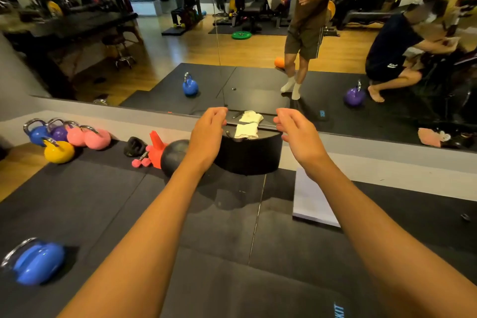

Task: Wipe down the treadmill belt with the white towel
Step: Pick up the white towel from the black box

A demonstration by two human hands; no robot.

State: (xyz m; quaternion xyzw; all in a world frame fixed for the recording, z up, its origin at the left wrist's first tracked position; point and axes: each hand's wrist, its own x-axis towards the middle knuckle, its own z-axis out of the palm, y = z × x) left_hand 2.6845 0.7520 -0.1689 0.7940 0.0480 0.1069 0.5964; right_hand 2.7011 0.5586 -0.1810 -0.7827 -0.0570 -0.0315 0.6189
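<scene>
Gym mats [103, 201], white towel [246, 131] atop black box [249, 156], between left hand [207, 131], right hand [296, 134], both relaxed, empty

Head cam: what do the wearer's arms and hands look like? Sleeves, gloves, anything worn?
Two bare arms, no sleeves in view: left arm, right arm. The left hand and right hand are ungloved. No watch, band, ring or marking shows on either.
</scene>
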